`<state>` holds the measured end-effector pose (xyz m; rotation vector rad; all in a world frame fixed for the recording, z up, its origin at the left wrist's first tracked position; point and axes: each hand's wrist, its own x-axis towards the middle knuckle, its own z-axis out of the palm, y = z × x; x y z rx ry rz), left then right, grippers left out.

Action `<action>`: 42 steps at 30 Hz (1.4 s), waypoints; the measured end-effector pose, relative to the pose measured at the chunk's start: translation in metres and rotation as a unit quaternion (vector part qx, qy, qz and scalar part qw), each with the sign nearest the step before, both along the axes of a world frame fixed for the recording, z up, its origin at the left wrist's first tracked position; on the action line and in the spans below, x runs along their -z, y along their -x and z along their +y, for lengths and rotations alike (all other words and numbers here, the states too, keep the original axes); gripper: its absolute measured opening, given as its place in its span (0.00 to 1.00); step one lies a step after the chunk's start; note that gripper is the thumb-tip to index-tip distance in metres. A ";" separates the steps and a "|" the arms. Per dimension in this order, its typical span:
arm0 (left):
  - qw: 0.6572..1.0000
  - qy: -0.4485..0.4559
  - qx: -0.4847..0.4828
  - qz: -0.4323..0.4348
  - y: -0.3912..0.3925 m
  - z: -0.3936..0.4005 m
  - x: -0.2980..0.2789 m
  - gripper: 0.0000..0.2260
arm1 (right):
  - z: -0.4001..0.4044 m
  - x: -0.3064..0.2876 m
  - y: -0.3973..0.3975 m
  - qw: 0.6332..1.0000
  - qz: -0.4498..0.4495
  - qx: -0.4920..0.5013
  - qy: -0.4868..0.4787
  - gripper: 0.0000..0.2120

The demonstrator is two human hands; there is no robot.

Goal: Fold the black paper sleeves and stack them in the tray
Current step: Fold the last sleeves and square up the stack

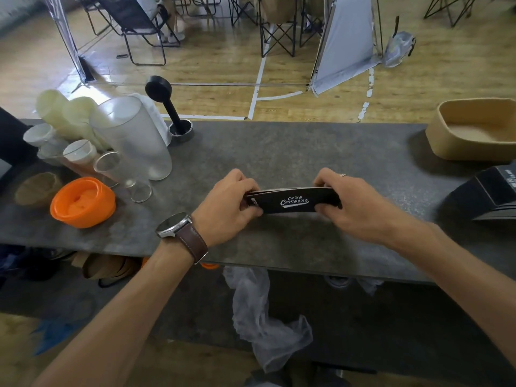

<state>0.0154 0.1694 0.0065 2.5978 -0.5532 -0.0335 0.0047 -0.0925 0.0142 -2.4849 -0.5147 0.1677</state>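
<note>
A black sleeve [293,201] with white lettering was held just above the grey counter [279,152]. The left hand [229,205] pinched its left end; the right hand [346,199] pinched its right end. The tan tray [444,141] stood well right of the sleeve, behind a black stack [485,195].

Matt black paper sleeve [293,201], mottled grey stone-like counter [279,152], glossy orange plastic lid [83,202].

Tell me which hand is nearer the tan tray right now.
Right. The right hand grips the right end of the black paper sleeve, on the side toward the tan tray at the far right. The left hand grips the sleeve's left end, farther away.
</note>
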 end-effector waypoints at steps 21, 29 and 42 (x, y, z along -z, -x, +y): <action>0.988 -0.146 -0.020 -0.051 0.012 -0.043 0.010 0.12 | 0.030 0.018 0.014 0.970 -0.098 0.060 0.215 0.10; 0.984 -0.164 -0.004 -0.068 0.008 -0.044 0.009 0.14 | 0.033 0.019 0.014 0.946 -0.158 0.073 0.273 0.09; 0.978 -0.180 0.101 -0.014 0.007 -0.112 -0.012 0.12 | -0.044 0.006 0.037 0.950 -0.148 0.115 0.252 0.09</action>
